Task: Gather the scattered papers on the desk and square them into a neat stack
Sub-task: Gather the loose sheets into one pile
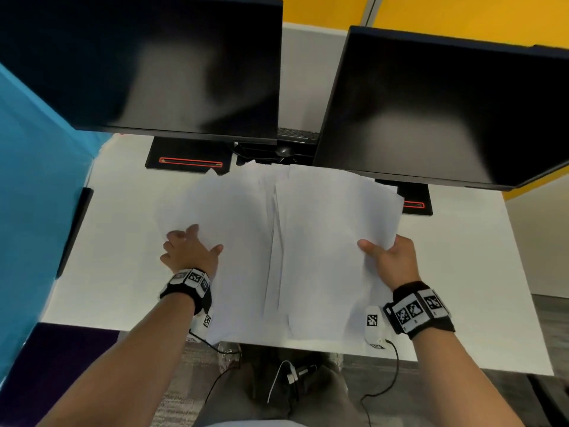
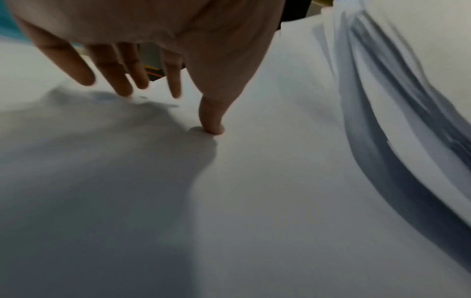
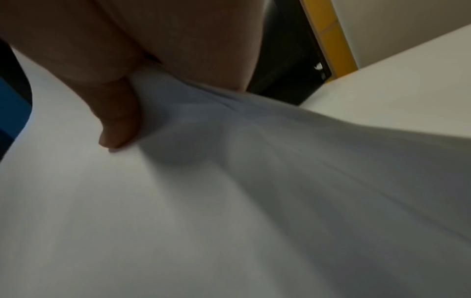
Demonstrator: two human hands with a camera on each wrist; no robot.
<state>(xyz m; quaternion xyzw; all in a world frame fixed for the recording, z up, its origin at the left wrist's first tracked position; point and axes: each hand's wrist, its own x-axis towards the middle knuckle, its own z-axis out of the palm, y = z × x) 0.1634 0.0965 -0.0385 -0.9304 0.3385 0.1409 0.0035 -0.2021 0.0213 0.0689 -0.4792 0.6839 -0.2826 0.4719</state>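
Progress: papers are gathered toward the middle of the desk (image 1: 129, 272), but I judge the job about half done, since they lie in two loose, fanned bundles.
Right hand (image 1: 388, 260): my thumb lies on top and the fingers curl under the right bundle (image 1: 332, 241), pinching its right edge and lifting it.
Left hand (image 1: 189, 251): fingers nearly straight, pressing flat on the left sheets (image 1: 234, 211); nothing gripped.
Paper position: both bundles sit in front of the two monitors (image 1: 154, 66), overlapping along the centre, near edges reaching the desk's front edge.
Edges: uneven, corners splayed at the far end.
Left to do: merge both bundles, then tap the edges square.
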